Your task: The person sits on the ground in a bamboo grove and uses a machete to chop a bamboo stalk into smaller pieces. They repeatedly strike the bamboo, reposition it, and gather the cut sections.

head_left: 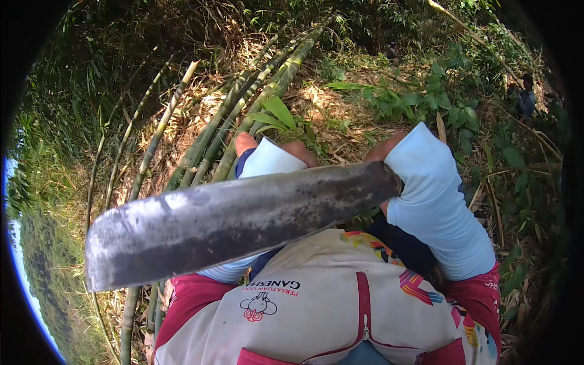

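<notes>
A broad machete (pixel 243 216) with a worn, grey-black blade stretches across the view, its wide tip toward the left. My right hand (pixel 387 146) is closed at the base of the blade; the handle is hidden by the hand and a light blue sleeve. Behind the blade, my left hand (pixel 298 152) shows only in part beyond its light blue cuff (pixel 272 159). Its fingers are too hidden to tell what they do. Long green bamboo poles (pixel 234 112) lie just beyond the left hand.
Bamboo stems (pixel 152 143) lean at the left, one with a pale cut end. Dry leaves (pixel 325 106) litter the ground ahead. Leafy plants (pixel 447 100) grow at the right. Another person (pixel 525 100) is at the far right. A wooded slope (pixel 45 267) shows at the lower left.
</notes>
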Available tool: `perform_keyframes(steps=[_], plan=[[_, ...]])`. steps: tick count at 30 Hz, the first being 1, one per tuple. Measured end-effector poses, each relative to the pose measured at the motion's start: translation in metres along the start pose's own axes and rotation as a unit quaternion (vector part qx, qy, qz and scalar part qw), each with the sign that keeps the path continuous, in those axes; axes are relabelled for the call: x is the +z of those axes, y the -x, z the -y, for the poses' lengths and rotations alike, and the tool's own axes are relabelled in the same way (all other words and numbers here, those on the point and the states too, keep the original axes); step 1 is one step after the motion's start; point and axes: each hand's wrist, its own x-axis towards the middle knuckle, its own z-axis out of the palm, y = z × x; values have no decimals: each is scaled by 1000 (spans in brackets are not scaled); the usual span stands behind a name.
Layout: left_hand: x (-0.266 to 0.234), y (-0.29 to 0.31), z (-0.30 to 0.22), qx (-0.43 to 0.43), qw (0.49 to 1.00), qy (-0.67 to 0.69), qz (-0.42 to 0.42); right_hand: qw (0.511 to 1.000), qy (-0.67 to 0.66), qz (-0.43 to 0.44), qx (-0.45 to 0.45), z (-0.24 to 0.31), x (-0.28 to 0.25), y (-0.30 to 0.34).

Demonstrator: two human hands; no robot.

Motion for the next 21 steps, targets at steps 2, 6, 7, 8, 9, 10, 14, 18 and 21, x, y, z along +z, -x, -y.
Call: perform_keyframes(steps=[2,6,7,8,9,10,14,18,21], plan=[[6,0,1,-38,999,32,1,997,54,53,-32,9,5,-2],[8,6,8,6,1000,5,-16,991,71,-16,-108,10,27,-2],[8,8,10,18,999,16,-25,991,85,0,-108,11,27,-3],[9,9,11,29,999,27,-32,989,100,16,-107,14,25,-5],[9,11,9,9,996,74,-41,987,113,33,-108,15,24,-6],[8,12,8,1,996,82,-45,986,113,38,-113,15,25,-7],[9,15,12,-16,996,66,-62,985,115,45,-121,14,28,-7],[14,15,12,-254,918,279,-119,989,102,2,-107,15,40,-3],[10,4,8,-486,743,442,-129,992,75,12,-104,16,42,-3]])
